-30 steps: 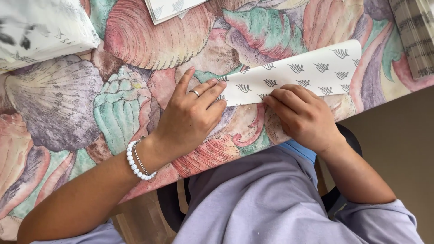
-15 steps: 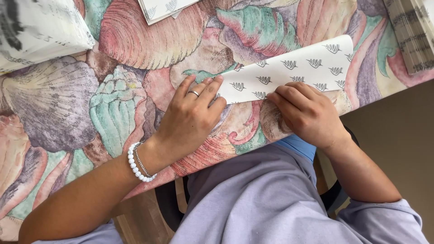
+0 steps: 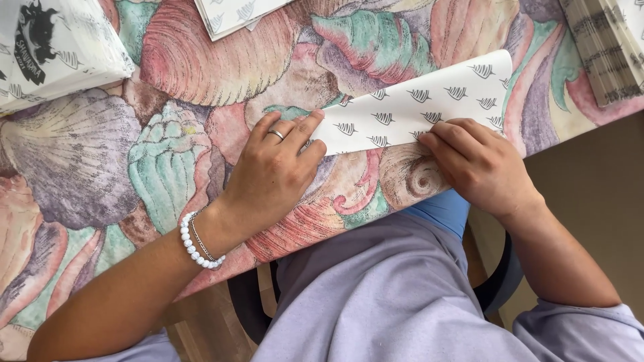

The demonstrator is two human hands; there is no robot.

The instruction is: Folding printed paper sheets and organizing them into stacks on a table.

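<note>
Both hands lie flat and apart: the left hand (image 3: 275,171) presses the folded patterned paper (image 3: 416,107)'s corner, the right hand (image 3: 479,164) its lower edge, on the shell-print tablecloth (image 3: 154,154).

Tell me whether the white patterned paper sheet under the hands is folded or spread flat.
Folded: the white patterned paper sheet tapers to a point under the left hand.
</note>
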